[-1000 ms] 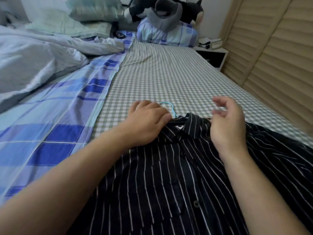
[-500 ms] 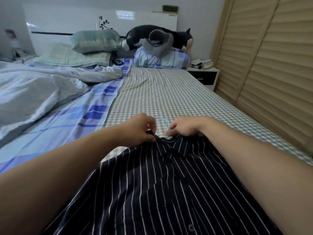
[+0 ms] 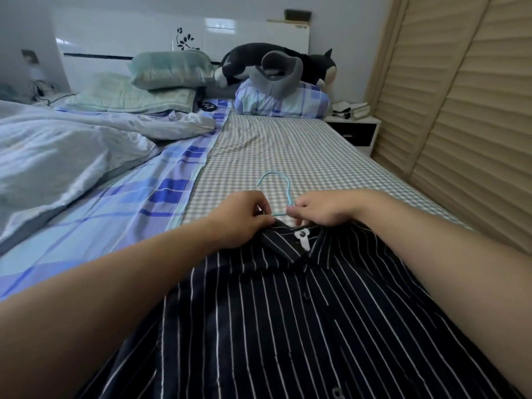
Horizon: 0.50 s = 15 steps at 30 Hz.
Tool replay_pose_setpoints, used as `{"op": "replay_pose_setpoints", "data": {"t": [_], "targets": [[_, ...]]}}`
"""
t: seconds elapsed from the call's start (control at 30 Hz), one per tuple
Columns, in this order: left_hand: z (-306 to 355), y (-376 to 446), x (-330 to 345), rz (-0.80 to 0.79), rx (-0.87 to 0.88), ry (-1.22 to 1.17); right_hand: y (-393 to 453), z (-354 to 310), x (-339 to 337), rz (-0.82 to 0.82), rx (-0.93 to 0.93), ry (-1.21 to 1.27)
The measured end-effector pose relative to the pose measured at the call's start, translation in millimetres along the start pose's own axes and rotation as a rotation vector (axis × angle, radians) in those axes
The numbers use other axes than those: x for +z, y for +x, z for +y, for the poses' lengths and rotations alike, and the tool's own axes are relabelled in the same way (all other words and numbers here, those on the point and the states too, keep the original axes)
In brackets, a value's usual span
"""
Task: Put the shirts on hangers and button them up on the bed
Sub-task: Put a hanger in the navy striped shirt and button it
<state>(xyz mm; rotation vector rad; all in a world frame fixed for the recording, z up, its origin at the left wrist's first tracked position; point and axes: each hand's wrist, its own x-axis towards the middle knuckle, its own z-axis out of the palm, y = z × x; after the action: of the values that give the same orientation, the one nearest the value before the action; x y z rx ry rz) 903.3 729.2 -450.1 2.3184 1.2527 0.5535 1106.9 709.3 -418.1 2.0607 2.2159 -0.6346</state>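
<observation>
Item: shirt (image 3: 288,326), dark with thin white stripes, lying front-up on the bed (image 3: 288,156), collar toward the headboard, lower part running out of view at the bottom edge
Placket: appears closed down the front; buttons visible along it; the neck opening shows a white label

Item: hanger (image 3: 280,191), pale blue wire; only the hook and a short length of neck show, lying on the checked sheet just beyond the collar; the shoulders are hidden, by judgement inside the shirt

Left hand (image 3: 244,217): grip narrow, fingers curled at the left side of the collar; it seems to pinch the collar edge, though the contact itself is hidden by the knuckles
Right hand (image 3: 319,210): grip narrow, fingertips (image 3: 292,210) pinched at the base of the hanger neck beside the collar; whether it holds wire or cloth cannot be told for certain

Step in hand, by judgement: seating the collar round the hanger neck, at or near the top button

Next move calls for: a small two-handed pinch, collar edges drawn together under the hook, the hanger kept centred so the shoulders sit even

Also on the bed: crumpled pale quilt (image 3: 57,156), pillows, plush toy (image 3: 276,64)
</observation>
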Motion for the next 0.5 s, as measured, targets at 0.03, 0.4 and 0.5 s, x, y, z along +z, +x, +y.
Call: {"op": "replay_pose_setpoints", "data": {"t": [0.03,0.4,0.5], "targets": [[1,0,10,0.053,0.014,0.071,3,5,0,0.067,-0.013,0.013],[4,-168,56,-0.305,-0.11,0.506,10,20,73,0.492,0.134,0.073],[-2,-168,65,-0.249,-0.108,0.527,-52,-6,52,0.769,0.076,0.266]]}}
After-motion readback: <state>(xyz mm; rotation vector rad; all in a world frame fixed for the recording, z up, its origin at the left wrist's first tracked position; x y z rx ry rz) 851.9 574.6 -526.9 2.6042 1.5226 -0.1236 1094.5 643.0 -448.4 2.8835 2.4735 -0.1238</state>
